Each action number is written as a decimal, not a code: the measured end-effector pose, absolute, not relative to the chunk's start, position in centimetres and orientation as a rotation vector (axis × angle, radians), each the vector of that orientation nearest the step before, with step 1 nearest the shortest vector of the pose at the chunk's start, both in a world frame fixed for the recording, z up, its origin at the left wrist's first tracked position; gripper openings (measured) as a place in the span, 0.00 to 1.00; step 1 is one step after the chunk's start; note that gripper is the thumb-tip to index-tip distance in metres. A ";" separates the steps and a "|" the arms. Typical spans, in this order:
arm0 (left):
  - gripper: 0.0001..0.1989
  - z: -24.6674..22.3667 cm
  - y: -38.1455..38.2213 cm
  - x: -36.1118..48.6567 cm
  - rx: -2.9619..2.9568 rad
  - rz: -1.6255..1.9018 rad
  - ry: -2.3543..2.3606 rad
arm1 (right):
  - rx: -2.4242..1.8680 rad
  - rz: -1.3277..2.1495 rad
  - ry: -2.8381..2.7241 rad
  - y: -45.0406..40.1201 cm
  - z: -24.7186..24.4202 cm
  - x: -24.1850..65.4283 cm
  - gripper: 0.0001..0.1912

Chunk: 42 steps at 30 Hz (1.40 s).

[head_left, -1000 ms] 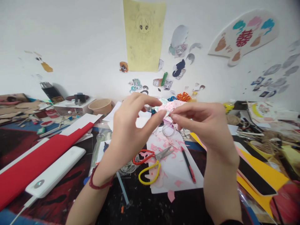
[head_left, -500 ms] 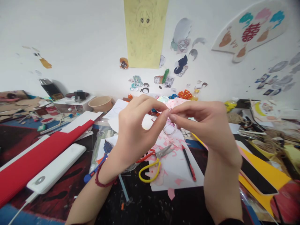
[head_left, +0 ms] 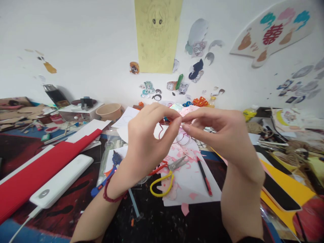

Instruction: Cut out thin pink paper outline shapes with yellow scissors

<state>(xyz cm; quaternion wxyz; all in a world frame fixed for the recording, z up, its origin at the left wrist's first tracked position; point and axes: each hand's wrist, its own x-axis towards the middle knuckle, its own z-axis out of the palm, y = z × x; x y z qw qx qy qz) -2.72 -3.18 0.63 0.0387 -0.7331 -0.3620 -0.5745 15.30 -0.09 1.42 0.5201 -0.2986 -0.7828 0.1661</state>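
Observation:
My left hand (head_left: 149, 138) and my right hand (head_left: 217, 133) are raised over the table, their fingertips meeting in two closed pinches. Between them runs a thin pink strand (head_left: 160, 131), like cord or fine wire; the pinched part is mostly hidden by my fingers. Thin loops (head_left: 183, 138) show just below the right fingertips, and I cannot tell whether they belong to the same strand. Under my hands, scissors (head_left: 162, 189) with one yellow and one red handle lie partly open on white paper (head_left: 202, 197) among pink paper scraps (head_left: 185, 209).
A black and red pen (head_left: 204, 177) lies right of the scissors. On the left are a white power bank (head_left: 60, 182) with its cable, a red folded sheet (head_left: 45, 168) and a blue glue gun (head_left: 113, 165). A phone (head_left: 278, 192) rests on yellow card (head_left: 301, 189) at right.
My right hand has shifted slightly, its fingertips still against the left ones. The pink strand now shows inside the curve of my left thumb and finger.

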 end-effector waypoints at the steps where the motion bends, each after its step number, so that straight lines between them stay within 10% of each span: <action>1: 0.05 0.6 -3.2 -2.7 -2.242 -1.761 -1.108 | -0.729 0.354 -1.866 -0.2 1.4 15.3 0.05; 15: 0.05 0.3 -3.1 -2.4 -2.164 -1.718 -1.110 | -0.699 -0.113 -1.819 -1.6 1.4 14.2 0.06; 33: 0.05 0.2 -3.2 -2.2 -2.118 -1.760 -1.115 | -0.556 0.358 -1.597 -1.2 1.6 14.7 0.05; 42: 0.04 0.0 -3.1 -2.1 -2.079 -1.775 -1.112 | -0.688 -0.262 -1.857 -1.5 1.4 14.7 0.05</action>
